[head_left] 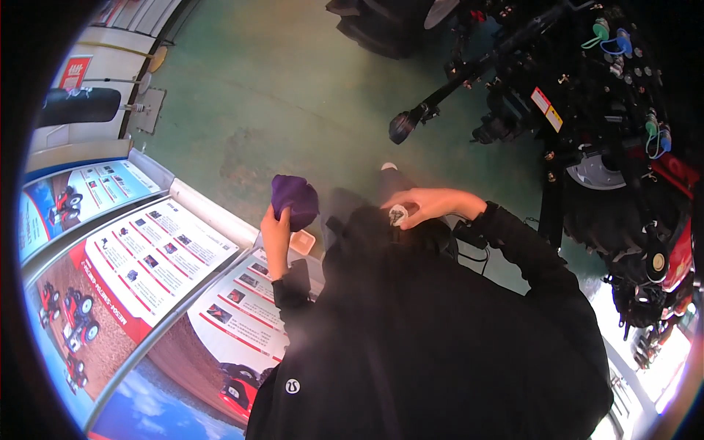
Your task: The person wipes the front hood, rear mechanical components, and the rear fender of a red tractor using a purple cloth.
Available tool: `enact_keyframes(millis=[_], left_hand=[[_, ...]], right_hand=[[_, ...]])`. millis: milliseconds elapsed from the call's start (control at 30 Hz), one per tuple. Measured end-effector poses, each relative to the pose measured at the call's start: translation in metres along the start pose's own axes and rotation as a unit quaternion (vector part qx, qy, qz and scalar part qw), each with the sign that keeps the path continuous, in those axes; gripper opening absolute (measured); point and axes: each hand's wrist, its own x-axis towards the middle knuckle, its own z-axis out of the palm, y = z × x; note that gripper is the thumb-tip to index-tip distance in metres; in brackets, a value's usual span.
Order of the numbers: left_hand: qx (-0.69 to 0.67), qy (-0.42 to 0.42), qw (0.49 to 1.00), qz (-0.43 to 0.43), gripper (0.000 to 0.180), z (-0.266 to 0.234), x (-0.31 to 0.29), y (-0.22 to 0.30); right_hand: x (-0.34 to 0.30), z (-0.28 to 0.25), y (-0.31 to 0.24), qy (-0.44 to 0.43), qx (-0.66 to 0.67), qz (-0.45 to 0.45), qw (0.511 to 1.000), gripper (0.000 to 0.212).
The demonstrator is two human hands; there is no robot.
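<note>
Pinching its near edge, our left hand (pixel 276 233) holds a soft purple fabric bundle (pixel 295 199), which extends beyond the fingertips; our right hand (pixel 434 204) grasps a small, round, whitish object (pixel 398 215). Red-and-white printed panels (pixel 158 264) at left carry tractor pictures and lettering (mostly too small to read); our black jacket (pixel 440 330) bears a round white emblem (pixel 292 386).

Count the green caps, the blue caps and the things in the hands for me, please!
Green caps: 2
Blue caps: 2
Purple cloth in the left hand: 1
Whitish round thing in the right hand: 1
Total: 6
</note>
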Motion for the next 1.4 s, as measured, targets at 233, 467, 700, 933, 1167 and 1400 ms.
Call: enact_keyframes(millis=[233,467,700,933,1167,1400], left_hand=[[0.013,-0.092,0.996,0.003,0.037,-0.016,0.070,0.006],[-0.007,-0.146,0.986,0.074,0.033,-0.062,0.162,0.013],[0.076,-0.136,0.976,0.154,0.035,-0.106,0.241,-0.007],[0.124,-0.185,0.943,0.246,0.036,-0.106,0.286,0.049],[0.047,-0.214,0.941,0.257,0.037,-0.076,0.310,0.098],[-0.049,-0.284,0.926,0.242,0.033,-0.081,0.308,0.190]], right_hand=[[0.066,0.018,-0.035,0.240,-0.398,-0.068,0.883,0.023],[0.072,0.020,-0.032,0.363,-0.470,0.057,0.803,0.026],[0.106,0.048,-0.099,0.363,-0.024,-0.050,0.930,0.049],[0.148,0.073,-0.061,0.296,-0.172,0.125,0.931,0.043],[0.117,0.053,-0.070,0.460,-0.299,0.290,0.784,0.041],[0.185,-0.045,-0.128,0.551,-0.231,-0.056,0.800,0.047]])
